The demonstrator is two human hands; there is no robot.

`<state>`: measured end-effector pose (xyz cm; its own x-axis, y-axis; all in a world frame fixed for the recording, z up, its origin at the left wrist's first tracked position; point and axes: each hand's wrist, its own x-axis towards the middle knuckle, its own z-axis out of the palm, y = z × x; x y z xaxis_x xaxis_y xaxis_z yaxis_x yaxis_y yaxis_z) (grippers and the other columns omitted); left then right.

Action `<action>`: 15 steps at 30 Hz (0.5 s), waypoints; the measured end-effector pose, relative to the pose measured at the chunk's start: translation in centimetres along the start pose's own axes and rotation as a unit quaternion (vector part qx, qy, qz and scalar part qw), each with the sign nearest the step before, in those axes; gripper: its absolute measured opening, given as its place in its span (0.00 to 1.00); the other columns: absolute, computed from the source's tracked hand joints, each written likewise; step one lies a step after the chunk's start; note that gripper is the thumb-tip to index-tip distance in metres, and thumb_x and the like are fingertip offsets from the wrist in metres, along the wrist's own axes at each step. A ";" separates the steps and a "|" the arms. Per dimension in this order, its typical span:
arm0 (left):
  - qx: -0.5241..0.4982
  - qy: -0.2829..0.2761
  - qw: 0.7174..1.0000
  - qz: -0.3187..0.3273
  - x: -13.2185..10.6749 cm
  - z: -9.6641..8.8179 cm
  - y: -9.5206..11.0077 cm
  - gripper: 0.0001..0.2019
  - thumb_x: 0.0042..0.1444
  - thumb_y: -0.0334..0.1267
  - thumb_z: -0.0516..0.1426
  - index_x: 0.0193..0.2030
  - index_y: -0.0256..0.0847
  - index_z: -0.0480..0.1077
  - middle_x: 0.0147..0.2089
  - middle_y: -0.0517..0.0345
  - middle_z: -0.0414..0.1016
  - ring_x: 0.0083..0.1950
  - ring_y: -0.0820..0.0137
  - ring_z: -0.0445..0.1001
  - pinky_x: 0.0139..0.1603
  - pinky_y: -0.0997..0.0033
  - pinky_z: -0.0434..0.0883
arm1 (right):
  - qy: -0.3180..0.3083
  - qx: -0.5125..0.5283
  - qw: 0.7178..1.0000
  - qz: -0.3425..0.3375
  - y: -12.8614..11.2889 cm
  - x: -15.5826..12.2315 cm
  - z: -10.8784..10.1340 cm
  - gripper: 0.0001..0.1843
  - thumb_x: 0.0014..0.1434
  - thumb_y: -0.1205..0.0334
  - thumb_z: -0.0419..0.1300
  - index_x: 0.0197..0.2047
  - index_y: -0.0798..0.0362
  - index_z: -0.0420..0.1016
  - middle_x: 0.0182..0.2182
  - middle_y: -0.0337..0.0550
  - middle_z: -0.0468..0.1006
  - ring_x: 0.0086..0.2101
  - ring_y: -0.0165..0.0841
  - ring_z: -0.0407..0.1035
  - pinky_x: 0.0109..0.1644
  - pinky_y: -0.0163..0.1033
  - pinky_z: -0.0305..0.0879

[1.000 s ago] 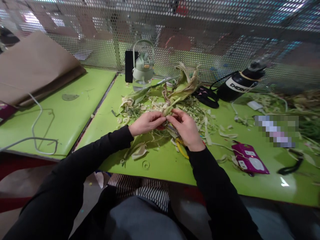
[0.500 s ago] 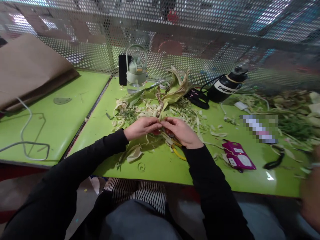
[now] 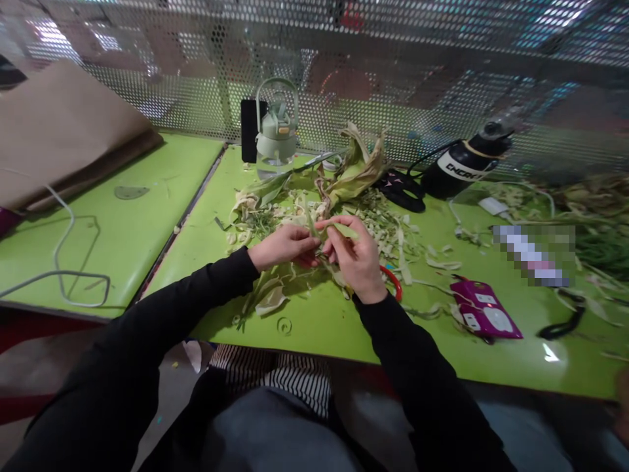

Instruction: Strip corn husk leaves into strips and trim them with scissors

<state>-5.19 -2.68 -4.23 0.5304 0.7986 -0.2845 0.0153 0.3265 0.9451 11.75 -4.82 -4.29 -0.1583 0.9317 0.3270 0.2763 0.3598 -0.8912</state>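
Observation:
My left hand [image 3: 287,246] is closed in a pinch over the table, its fingertips on a pale green husk strip [image 3: 311,221] that stands up between my hands. My right hand [image 3: 358,257] is closed too, with a folded green piece of husk [image 3: 345,231] between thumb and fingers. The fingertips of both hands nearly meet, and their lower fingers are partly hidden. Beneath and beyond them lies a heap of chopped husk bits [image 3: 299,203]. Larger dry husk leaves [image 3: 361,167] rise behind it. A curved red handle [image 3: 394,282] shows beside my right wrist; the rest of that tool is covered.
A pale green water bottle [image 3: 276,141] stands before a dark phone [image 3: 249,131]. Farther right, a black bottle [image 3: 459,167] leans near the perforated metal screen [image 3: 314,72]. A purple case [image 3: 484,308], a black strap [image 3: 563,318] and brown paper [image 3: 73,131] lie on the green table [image 3: 206,321].
My right hand has turned and lifted slightly away from the left, with the folded husk piece now showing in its fingers. The red handle has come into sight; a yellow one was visible before.

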 end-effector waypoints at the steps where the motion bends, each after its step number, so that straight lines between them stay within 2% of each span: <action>1: 0.000 -0.006 1.000 -0.010 -0.1 0.1 0.0 0.09 0.64 0.36 0.57 0.34 0.33 0.70 0.28 0.54 0.79 0.30 0.75 0.79 0.38 0.72 0.77 | -0.007 0.025 1.000 0.005 0.1 0.0 0.1 0.12 0.64 0.50 0.56 0.45 0.48 0.69 0.34 0.39 0.76 0.24 0.28 0.66 0.26 0.36 0.64; 4: -0.003 -0.009 1.000 -0.027 -0.1 0.1 0.1 0.09 0.64 0.35 0.58 0.34 0.33 0.70 0.28 0.53 0.80 0.29 0.75 0.79 0.38 0.72 0.77 | -0.033 0.037 0.999 0.000 0.3 0.1 0.3 0.15 0.66 0.47 0.53 0.48 0.47 0.65 0.30 0.36 0.71 0.25 0.29 0.64 0.28 0.37 0.63; 6: -0.002 -0.008 0.999 -0.033 -0.2 0.3 0.1 0.11 0.64 0.35 0.57 0.30 0.34 0.68 0.27 0.53 0.79 0.29 0.75 0.79 0.37 0.73 0.77 | -0.032 -0.020 0.999 -0.006 0.2 0.2 0.2 0.16 0.66 0.45 0.52 0.49 0.47 0.64 0.27 0.35 0.67 0.25 0.30 0.63 0.31 0.39 0.63; 8: 0.008 -0.014 0.999 -0.041 -0.3 0.5 0.1 0.12 0.64 0.34 0.57 0.28 0.34 0.66 0.26 0.55 0.79 0.27 0.76 0.78 0.36 0.74 0.76 | -0.014 -0.094 0.995 -0.014 -0.1 0.2 -0.1 0.19 0.67 0.41 0.48 0.45 0.47 0.64 0.25 0.35 0.66 0.25 0.32 0.62 0.33 0.41 0.62; 11: 0.036 -0.020 0.998 -0.053 -0.6 1.0 0.3 0.12 0.64 0.34 0.57 0.29 0.34 0.67 0.24 0.58 0.78 0.25 0.78 0.77 0.33 0.77 0.74 | -0.029 -0.162 0.986 -0.006 -0.6 -0.1 -0.6 0.28 0.64 0.31 0.43 0.40 0.48 0.65 0.22 0.34 0.62 0.21 0.31 0.58 0.28 0.40 0.57; 13: 0.043 -0.014 0.997 -0.065 -0.7 1.1 0.5 0.12 0.64 0.34 0.56 0.29 0.33 0.68 0.24 0.59 0.78 0.25 0.78 0.77 0.33 0.78 0.74 | -0.075 -0.155 0.985 0.004 -0.8 -0.2 -1.0 0.35 0.60 0.26 0.39 0.41 0.48 0.67 0.21 0.33 0.61 0.20 0.30 0.56 0.26 0.39 0.54; 15: 0.032 -0.006 0.996 -0.079 -0.6 1.1 0.6 0.12 0.65 0.33 0.55 0.29 0.33 0.68 0.24 0.58 0.78 0.25 0.78 0.77 0.33 0.77 0.74 | -0.093 -0.126 0.988 0.005 -0.7 -0.3 -1.2 0.41 0.59 0.24 0.32 0.42 0.48 0.70 0.22 0.35 0.63 0.20 0.30 0.56 0.26 0.39 0.56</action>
<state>-4.54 -3.56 -3.31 0.5280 0.7331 -0.4287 0.1526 0.4148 0.8971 12.78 -5.30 -3.43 -0.3199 0.9180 0.2344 0.5021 0.3741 -0.7797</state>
